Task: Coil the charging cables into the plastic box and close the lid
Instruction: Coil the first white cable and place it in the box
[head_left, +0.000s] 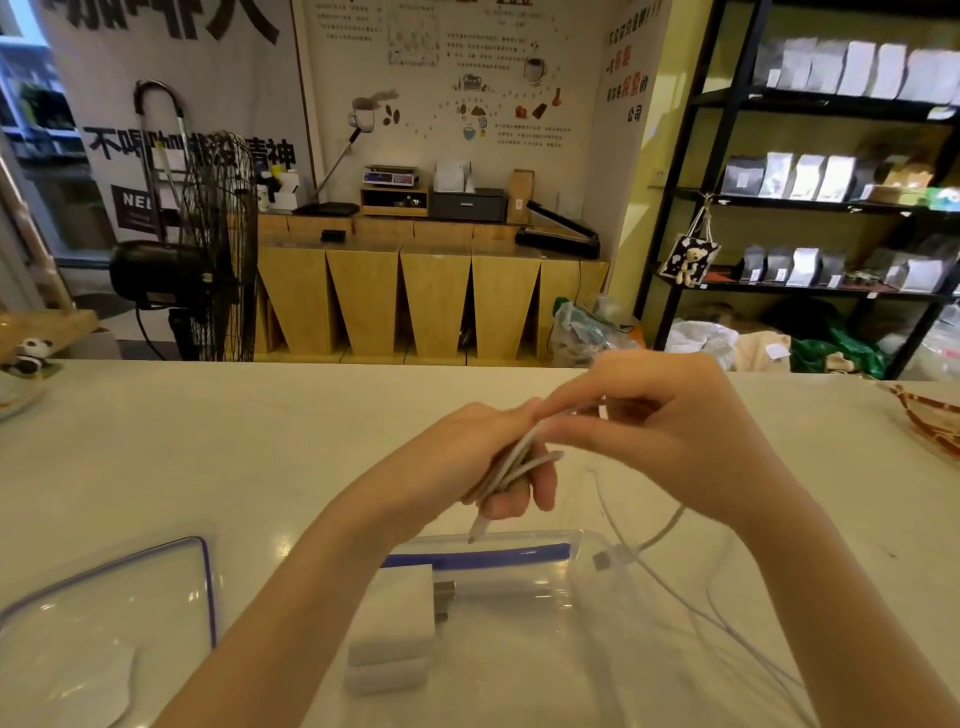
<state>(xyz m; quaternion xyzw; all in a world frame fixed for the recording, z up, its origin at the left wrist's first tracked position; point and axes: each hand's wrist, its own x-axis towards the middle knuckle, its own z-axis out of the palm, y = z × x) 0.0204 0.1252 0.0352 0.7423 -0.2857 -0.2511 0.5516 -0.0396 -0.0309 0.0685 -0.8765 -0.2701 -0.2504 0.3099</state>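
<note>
My left hand (483, 457) is shut on a bundle of coiled white charging cable (519, 460), held above the clear plastic box (519, 551) with its blue-trimmed rim. My right hand (670, 431) pinches the same cable just right of the bundle. The cable's loose end and connector (610, 560) trail down over the box's right side. One plug tip sticks out below my left fingers. A white charger block (397, 616) with metal prongs lies inside the box. The clear lid (104, 623) with a blue edge lies on the counter to the left.
The white counter (260, 441) stretches ahead. A panda figure (31, 356) stands at its far left edge, and a patterned item (930, 421) lies at the right edge. Thin cable strands (727, 623) blur across the lower right.
</note>
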